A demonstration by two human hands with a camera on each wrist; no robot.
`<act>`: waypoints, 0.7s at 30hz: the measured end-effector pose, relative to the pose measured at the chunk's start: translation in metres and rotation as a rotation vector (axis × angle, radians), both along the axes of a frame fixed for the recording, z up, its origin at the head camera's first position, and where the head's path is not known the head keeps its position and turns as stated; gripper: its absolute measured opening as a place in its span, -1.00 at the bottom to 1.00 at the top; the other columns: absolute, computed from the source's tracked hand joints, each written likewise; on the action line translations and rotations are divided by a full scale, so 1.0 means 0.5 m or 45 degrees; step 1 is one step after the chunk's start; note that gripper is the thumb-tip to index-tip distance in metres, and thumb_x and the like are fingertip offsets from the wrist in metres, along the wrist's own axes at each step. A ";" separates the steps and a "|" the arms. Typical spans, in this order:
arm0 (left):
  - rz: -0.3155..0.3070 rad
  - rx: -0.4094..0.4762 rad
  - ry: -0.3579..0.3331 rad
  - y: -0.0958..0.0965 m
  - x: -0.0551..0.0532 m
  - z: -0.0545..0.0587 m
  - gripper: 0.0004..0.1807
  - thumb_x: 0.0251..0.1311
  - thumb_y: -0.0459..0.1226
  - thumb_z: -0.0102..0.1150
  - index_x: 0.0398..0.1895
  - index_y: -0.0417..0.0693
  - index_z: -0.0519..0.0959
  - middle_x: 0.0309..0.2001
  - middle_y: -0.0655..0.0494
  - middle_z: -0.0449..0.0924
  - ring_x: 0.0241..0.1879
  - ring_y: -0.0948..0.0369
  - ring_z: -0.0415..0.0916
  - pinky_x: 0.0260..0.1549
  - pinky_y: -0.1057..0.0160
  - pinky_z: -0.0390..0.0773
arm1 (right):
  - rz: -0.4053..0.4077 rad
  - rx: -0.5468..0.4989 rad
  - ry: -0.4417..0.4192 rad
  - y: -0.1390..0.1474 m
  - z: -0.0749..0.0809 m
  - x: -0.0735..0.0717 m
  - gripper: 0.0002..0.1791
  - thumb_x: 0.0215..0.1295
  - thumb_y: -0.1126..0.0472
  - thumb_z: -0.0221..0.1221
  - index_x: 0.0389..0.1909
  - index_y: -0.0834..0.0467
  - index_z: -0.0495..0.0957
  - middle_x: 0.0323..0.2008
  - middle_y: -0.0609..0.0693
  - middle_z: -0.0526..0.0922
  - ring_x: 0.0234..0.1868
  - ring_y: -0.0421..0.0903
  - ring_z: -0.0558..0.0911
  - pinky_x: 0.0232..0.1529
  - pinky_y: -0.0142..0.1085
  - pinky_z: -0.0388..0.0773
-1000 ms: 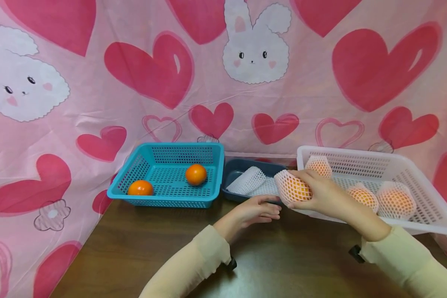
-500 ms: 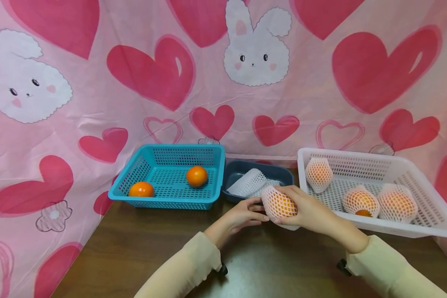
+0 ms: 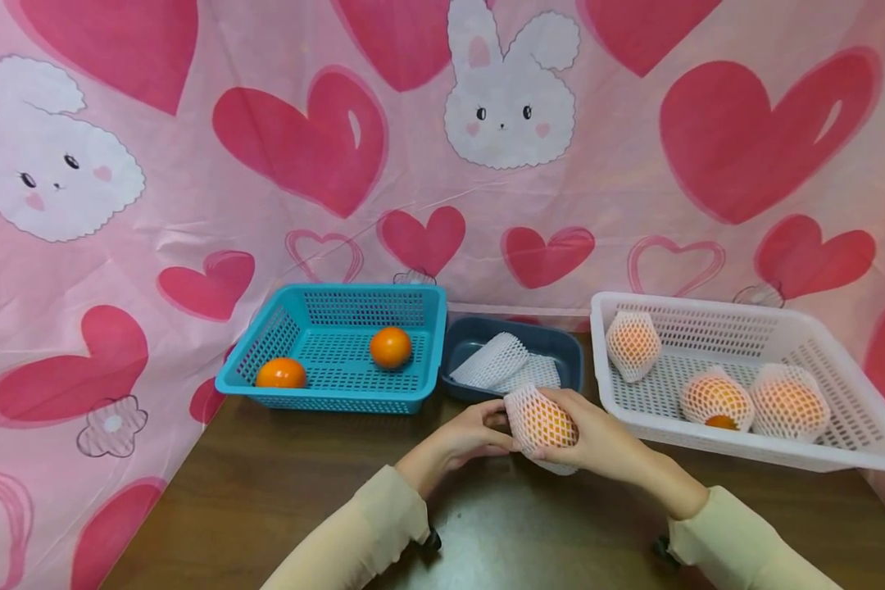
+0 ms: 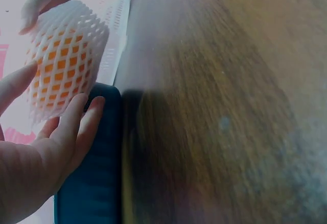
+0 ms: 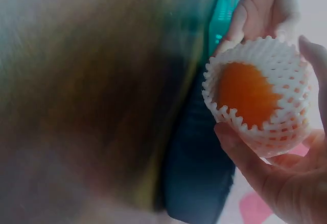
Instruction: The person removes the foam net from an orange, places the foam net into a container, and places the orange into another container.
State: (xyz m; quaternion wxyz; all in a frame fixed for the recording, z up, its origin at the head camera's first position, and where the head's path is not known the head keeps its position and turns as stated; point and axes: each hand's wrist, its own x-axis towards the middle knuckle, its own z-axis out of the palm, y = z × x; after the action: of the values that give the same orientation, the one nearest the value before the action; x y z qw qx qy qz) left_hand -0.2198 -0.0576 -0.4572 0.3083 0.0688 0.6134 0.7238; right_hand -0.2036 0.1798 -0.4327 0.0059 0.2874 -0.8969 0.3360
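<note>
A round orange fruit [image 3: 548,419] in a white foam net sleeve [image 4: 92,22] is held over the table's front side, between both hands. My right hand [image 3: 597,438] grips its right side, thumb below and fingers over the top. On the opposite side my left hand [image 3: 465,436] has thumb and fingertips on the sleeve, which they flank in the left wrist view. One end of the sleeve gapes, and bare orange skin [image 5: 248,96] shows in the right wrist view. Just behind stands a dark blue tray [image 3: 571,360] with white foam net sleeves [image 3: 492,360].
On the left a teal basket [image 3: 339,403] has two bare orange fruits, one [image 3: 391,347] near its right wall. A white basket [image 3: 708,438] on the right bears several net-wrapped fruits [image 3: 791,401]. Behind them hangs a pink heart-print cloth [image 3: 413,180]. The table [image 3: 280,483] is brown wood.
My right hand has brought the wrapped fruit left and down from beside the white basket to in front of the dark tray. My left hand has come to meet its left side.
</note>
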 end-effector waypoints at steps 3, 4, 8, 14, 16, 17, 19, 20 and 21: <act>-0.005 0.010 0.016 -0.006 0.002 -0.003 -0.33 0.22 -0.66 0.11 0.44 -0.38 0.28 0.20 -0.17 0.52 -0.10 0.13 0.56 0.14 0.01 0.57 | 0.014 -0.049 -0.041 -0.001 -0.013 0.005 -0.10 0.18 -0.08 0.47 0.42 0.27 0.35 0.27 0.25 0.49 0.17 0.16 0.55 0.08 0.12 0.56; -0.004 0.008 0.030 -0.008 0.003 -0.003 -0.32 0.20 -0.67 0.11 0.44 -0.39 0.29 0.20 -0.18 0.52 -0.10 0.14 0.56 0.12 0.03 0.58 | 0.023 -0.068 -0.048 -0.002 -0.017 0.007 -0.11 0.20 -0.06 0.46 0.42 0.28 0.34 0.28 0.25 0.48 0.19 0.18 0.54 0.09 0.13 0.55; 0.027 -0.033 0.098 -0.014 0.004 -0.004 -0.32 0.16 -0.67 0.18 0.41 -0.40 0.34 0.21 -0.18 0.53 -0.12 0.14 0.58 0.07 0.06 0.62 | 0.045 -0.154 -0.077 -0.007 -0.028 0.008 -0.16 0.25 0.04 0.44 0.43 0.30 0.31 0.29 0.26 0.46 0.20 0.16 0.51 0.11 0.02 0.55; 0.038 -0.129 0.283 -0.027 0.000 -0.001 -0.36 0.11 -0.66 0.28 0.33 -0.39 0.43 0.22 -0.21 0.54 0.00 -0.01 0.63 0.05 0.05 0.63 | 0.041 -0.331 -0.184 -0.019 -0.044 0.003 -0.22 0.28 0.14 0.42 0.43 0.29 0.31 0.26 0.27 0.44 0.13 0.14 0.53 0.01 -0.22 0.59; 0.013 -0.179 0.379 -0.031 0.001 0.000 -0.36 0.10 -0.66 0.29 0.32 -0.40 0.44 0.23 -0.23 0.54 0.05 -0.09 0.63 0.04 0.04 0.64 | 0.034 -0.353 -0.215 -0.022 -0.051 0.003 -0.19 0.26 0.15 0.44 0.44 0.29 0.31 0.26 0.28 0.43 0.13 0.16 0.53 0.01 -0.21 0.60; -0.002 -0.201 0.419 -0.032 0.002 0.001 -0.36 0.09 -0.66 0.29 0.32 -0.40 0.45 0.23 -0.24 0.53 0.08 -0.12 0.62 0.03 0.03 0.64 | 0.028 -0.346 -0.218 -0.024 -0.054 0.004 -0.17 0.24 0.14 0.45 0.45 0.29 0.30 0.26 0.28 0.43 0.13 0.17 0.53 0.02 -0.20 0.59; -0.030 -0.277 0.511 -0.036 0.005 0.002 -0.36 0.10 -0.64 0.32 0.31 -0.37 0.46 0.24 -0.23 0.53 0.10 -0.14 0.61 0.00 0.04 0.66 | 0.017 -0.313 -0.209 -0.026 -0.061 0.006 -0.12 0.21 0.11 0.47 0.46 0.28 0.29 0.27 0.28 0.43 0.15 0.17 0.53 0.04 -0.18 0.59; -0.044 -0.314 0.552 -0.037 0.007 0.003 -0.37 0.10 -0.62 0.33 0.31 -0.35 0.48 0.24 -0.22 0.53 0.10 -0.14 0.61 -0.01 0.05 0.67 | 0.018 -0.305 -0.205 -0.028 -0.064 0.007 -0.10 0.19 0.11 0.49 0.47 0.29 0.28 0.26 0.28 0.43 0.15 0.17 0.52 0.05 -0.17 0.59; -0.053 -0.343 0.586 -0.039 0.010 0.003 -0.37 0.10 -0.61 0.34 0.31 -0.34 0.49 0.24 -0.22 0.53 0.10 -0.14 0.61 -0.03 0.06 0.67 | 0.019 -0.294 -0.192 -0.030 -0.067 0.009 -0.09 0.18 0.10 0.50 0.47 0.30 0.29 0.26 0.27 0.43 0.15 0.17 0.52 0.05 -0.17 0.58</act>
State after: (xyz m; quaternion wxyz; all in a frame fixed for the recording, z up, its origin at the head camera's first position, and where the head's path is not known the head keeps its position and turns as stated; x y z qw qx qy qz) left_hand -0.2148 -0.0771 -0.4556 0.1819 0.2024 0.7567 0.5944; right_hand -0.1990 0.1650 -0.4663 -0.0311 0.2655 -0.8479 0.4579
